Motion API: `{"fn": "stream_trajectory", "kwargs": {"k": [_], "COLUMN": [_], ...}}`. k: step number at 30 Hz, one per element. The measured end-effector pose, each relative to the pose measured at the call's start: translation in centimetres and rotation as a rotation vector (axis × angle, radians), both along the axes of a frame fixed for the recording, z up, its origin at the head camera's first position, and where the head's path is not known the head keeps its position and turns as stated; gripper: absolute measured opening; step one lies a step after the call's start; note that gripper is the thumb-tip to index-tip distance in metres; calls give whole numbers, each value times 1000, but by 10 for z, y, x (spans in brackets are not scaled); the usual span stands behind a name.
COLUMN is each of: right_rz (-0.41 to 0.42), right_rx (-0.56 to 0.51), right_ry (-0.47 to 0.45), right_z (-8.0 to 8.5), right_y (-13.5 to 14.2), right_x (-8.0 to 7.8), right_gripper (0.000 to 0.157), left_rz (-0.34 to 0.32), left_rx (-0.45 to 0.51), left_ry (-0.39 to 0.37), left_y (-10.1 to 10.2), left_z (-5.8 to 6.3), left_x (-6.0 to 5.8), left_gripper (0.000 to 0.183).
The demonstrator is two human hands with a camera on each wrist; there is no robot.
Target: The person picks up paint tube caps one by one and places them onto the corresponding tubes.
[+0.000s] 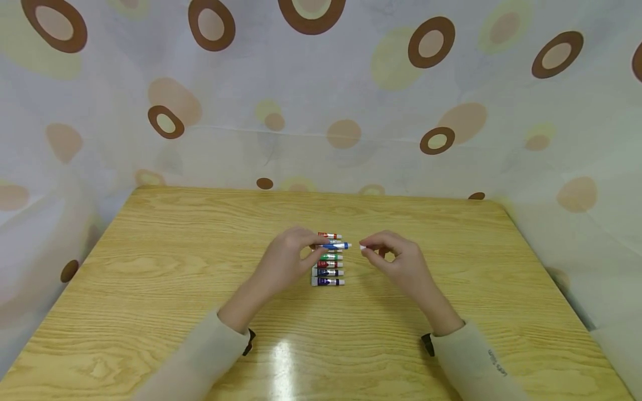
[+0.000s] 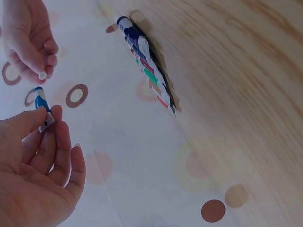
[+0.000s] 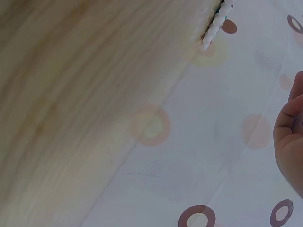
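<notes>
My left hand (image 1: 287, 255) pinches a blue paint tube (image 1: 338, 245) by its flat end, its uncapped nozzle facing right. Across a small gap, my right hand (image 1: 398, 253) holds a small white cap (image 1: 363, 247) between thumb and forefinger. In the left wrist view the blue tube (image 2: 40, 100) points up at the cap (image 2: 42, 75). Under and in front of the left fingers lies a column of several paint tubes, among them a green one (image 1: 331, 257) and a purple one (image 1: 328, 282). Only part of the right hand (image 3: 289, 137) shows in the right wrist view.
A wood-grain table (image 1: 180, 289) carries the tubes. Behind it and along both sides hangs a white curtain (image 1: 311, 83) with brown, peach and yellow circles. White caps (image 3: 218, 21) of the lined-up tubes show at the top of the right wrist view.
</notes>
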State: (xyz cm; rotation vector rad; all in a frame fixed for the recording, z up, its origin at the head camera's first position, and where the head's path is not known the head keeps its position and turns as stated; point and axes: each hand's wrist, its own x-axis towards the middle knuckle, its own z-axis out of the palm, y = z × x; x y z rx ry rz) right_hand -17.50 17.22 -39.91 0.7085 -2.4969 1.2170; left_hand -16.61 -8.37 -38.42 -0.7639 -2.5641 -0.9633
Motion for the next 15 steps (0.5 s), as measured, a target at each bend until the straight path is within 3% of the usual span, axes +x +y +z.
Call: {"fn": "stream_trajectory", "kwargs": {"k": [15], "right_rz": [44], "right_rx": [-31], "right_ry": [28], "right_z": [-1], "right_y": [-7], "right_x": [2], "right_gripper": [13], "left_rz": [-31], "left_rx": [11], "left_ry": [69], "left_y": [5], "left_z": [-7], "left_x": [4], "left_gripper": [14]}}
